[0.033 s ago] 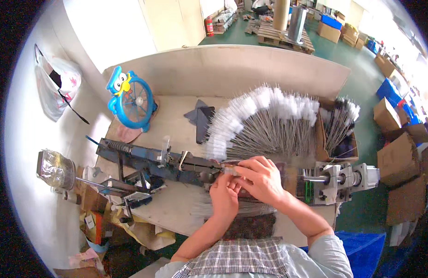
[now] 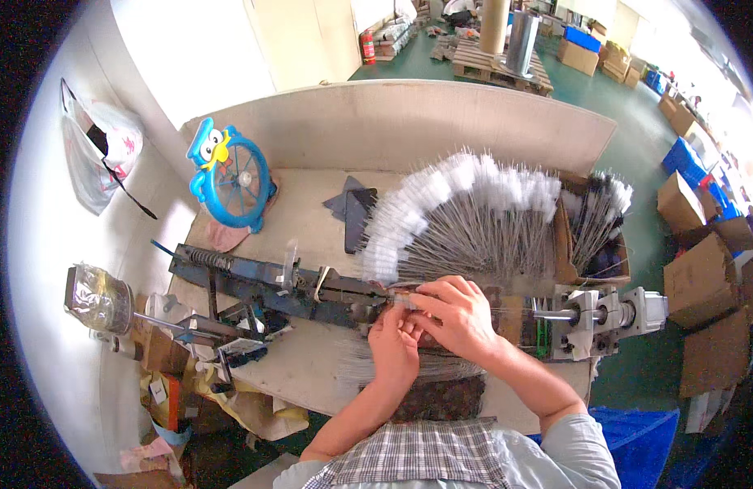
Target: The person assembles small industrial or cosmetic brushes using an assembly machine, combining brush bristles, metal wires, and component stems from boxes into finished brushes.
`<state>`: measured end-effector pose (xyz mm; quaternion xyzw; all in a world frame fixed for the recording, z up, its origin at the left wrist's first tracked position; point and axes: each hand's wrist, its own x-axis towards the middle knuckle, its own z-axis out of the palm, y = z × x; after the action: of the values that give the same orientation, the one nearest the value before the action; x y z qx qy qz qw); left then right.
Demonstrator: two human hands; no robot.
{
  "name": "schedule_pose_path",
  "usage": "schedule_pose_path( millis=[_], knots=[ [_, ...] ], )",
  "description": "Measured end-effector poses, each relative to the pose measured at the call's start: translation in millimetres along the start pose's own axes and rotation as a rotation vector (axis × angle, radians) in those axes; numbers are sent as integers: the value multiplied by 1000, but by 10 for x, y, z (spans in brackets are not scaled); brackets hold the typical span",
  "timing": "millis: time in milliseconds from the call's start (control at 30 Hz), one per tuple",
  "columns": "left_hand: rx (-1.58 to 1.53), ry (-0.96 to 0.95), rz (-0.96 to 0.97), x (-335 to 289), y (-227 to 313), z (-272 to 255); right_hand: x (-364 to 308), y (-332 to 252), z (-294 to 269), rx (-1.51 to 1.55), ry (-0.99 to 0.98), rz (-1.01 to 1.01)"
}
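My left hand [image 2: 394, 346] and my right hand [image 2: 458, 318] meet at the middle of a long dark bench machine [image 2: 262, 281], beside its clamp end [image 2: 368, 310]. The fingers of both are bent and pinched together. A small pale piece [image 2: 403, 300] shows between the fingertips; the fingers cover most of it, and its kind cannot be made out. Behind my hands stands a wide fan of twisted-wire brushes [image 2: 466, 179] with white bristle heads. Thin loose wires [image 2: 356, 363] lie in front of the machine, partly under my forearms.
A motor unit with a metal shaft [image 2: 588, 314] sits at the right end. Dark-bristled brushes [image 2: 600, 212] fill a carton [image 2: 565, 244]. A blue cartoon-duck fan [image 2: 238, 183] and a black phone [image 2: 360, 220] are on the table [image 2: 303, 187]. A raised board [image 2: 393, 122] closes its back.
My right hand has shifted very slightly to the left. Both hands keep their pinch at the same spot, and the surrounding things have not moved.
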<state>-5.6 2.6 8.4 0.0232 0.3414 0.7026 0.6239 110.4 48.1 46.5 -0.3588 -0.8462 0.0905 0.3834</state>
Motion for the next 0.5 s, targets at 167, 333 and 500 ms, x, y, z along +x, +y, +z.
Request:
schedule_pose_path(
  millis=[167,333,500],
  knots=[
    [35,40,25,21,-25,-16,-26,-4,55,-32,49,-6],
    [70,60,40,58,-49,-60,10,-3,22,-42,34,-7],
    [96,-60,6,77,0,-23,59,-52,-149,-21,29,55]
  ],
)
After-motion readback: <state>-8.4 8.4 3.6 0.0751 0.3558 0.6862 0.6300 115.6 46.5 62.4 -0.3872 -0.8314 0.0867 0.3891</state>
